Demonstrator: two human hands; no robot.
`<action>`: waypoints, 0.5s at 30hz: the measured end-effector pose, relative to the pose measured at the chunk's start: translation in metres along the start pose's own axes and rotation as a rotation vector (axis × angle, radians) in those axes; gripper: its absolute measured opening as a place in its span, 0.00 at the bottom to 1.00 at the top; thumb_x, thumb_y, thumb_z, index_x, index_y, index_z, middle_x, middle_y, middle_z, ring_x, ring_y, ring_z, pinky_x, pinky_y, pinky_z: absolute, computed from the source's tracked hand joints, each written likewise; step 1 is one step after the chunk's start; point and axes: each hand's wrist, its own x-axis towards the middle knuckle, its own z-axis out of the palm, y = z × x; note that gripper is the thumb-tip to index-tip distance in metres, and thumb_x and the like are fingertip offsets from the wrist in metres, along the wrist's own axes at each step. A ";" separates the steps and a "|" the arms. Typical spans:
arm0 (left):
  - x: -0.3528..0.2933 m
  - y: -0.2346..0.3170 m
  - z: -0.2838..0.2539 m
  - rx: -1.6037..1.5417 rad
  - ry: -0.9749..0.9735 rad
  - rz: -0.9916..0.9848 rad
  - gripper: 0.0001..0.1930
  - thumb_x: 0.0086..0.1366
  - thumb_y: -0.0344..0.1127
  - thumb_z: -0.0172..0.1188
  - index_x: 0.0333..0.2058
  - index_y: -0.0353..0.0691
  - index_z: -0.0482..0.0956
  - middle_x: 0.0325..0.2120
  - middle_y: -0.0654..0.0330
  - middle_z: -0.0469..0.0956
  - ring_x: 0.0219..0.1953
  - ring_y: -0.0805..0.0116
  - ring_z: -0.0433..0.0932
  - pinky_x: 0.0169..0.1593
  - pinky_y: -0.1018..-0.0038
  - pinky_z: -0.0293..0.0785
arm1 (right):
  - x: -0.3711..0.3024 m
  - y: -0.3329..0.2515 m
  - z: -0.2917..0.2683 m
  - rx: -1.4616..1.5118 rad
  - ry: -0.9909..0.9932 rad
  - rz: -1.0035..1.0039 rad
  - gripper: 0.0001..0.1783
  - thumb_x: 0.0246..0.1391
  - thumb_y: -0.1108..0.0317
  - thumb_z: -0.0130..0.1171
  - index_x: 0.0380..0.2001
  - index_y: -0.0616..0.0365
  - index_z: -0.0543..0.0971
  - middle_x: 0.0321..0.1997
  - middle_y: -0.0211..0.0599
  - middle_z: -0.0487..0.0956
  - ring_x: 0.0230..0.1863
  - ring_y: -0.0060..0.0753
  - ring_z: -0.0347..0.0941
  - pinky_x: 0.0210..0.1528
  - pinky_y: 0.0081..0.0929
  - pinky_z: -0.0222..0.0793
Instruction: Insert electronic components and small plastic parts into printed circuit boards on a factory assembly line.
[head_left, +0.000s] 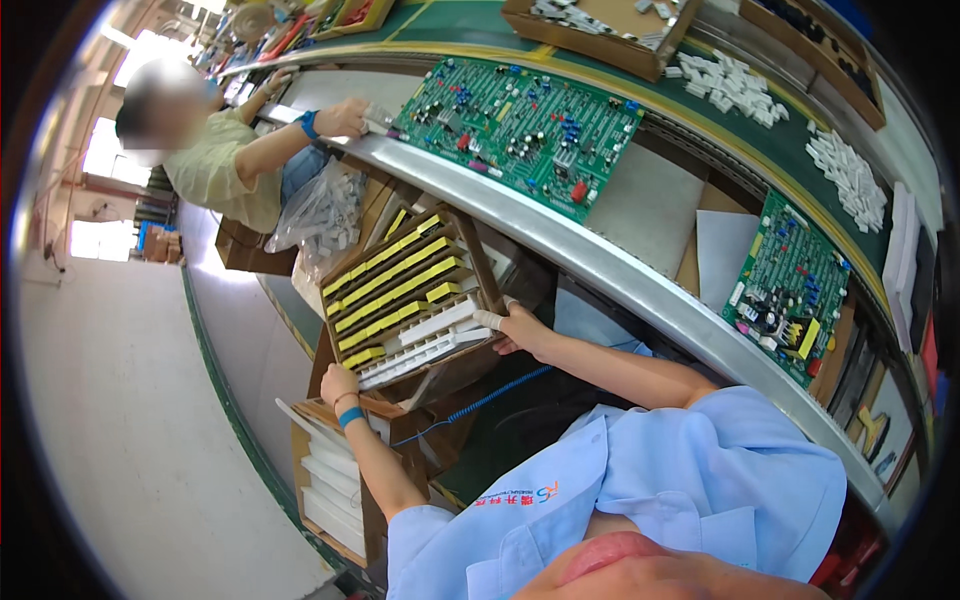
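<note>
A cardboard box stands tilted in front of me, beside the bench. Rows of yellow block-shaped parts lie in it, with white slotted strips along the near side. My left hand, with a blue band at its wrist, is closed on the box's near left corner. My right hand grips its near right corner, the thumb over the rim and pale covers on the fingertips. The undersides of both hands' grips are partly hidden by the box.
Large green circuit boards lie along the metal-edged bench. A second box holds white sheets below my left arm. A blue coiled cord crosses under the box. Another person works at the left, near a clear bag.
</note>
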 end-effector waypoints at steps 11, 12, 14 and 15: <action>-0.066 0.036 -0.021 0.056 -0.087 0.069 0.15 0.59 0.36 0.47 0.32 0.36 0.82 0.33 0.45 0.81 0.38 0.46 0.81 0.41 0.55 0.76 | 0.082 -0.043 -0.021 -0.157 0.236 -0.692 0.45 0.50 0.53 0.61 0.63 0.69 0.55 0.67 0.62 0.56 0.70 0.54 0.47 0.69 0.38 0.43; -0.071 0.039 -0.032 0.072 -0.135 -0.009 0.16 0.58 0.36 0.47 0.34 0.35 0.82 0.35 0.45 0.81 0.39 0.46 0.80 0.43 0.56 0.76 | 0.098 -0.043 -0.008 -0.105 0.225 -0.762 0.44 0.48 0.59 0.61 0.63 0.67 0.54 0.67 0.61 0.55 0.71 0.54 0.45 0.70 0.38 0.42; -0.068 0.042 -0.035 0.080 -0.176 -0.025 0.15 0.58 0.35 0.48 0.34 0.35 0.83 0.35 0.45 0.81 0.39 0.47 0.81 0.43 0.56 0.76 | 0.071 -0.052 -0.005 -0.267 0.302 -0.611 0.44 0.45 0.63 0.59 0.63 0.68 0.54 0.70 0.62 0.49 0.70 0.57 0.45 0.70 0.37 0.43; -0.067 0.046 -0.038 0.075 -0.203 -0.052 0.15 0.57 0.35 0.48 0.34 0.34 0.83 0.35 0.46 0.81 0.39 0.49 0.81 0.42 0.57 0.77 | 0.071 -0.045 -0.011 -0.255 0.321 -0.604 0.44 0.45 0.63 0.59 0.63 0.68 0.54 0.70 0.62 0.49 0.70 0.57 0.45 0.70 0.37 0.43</action>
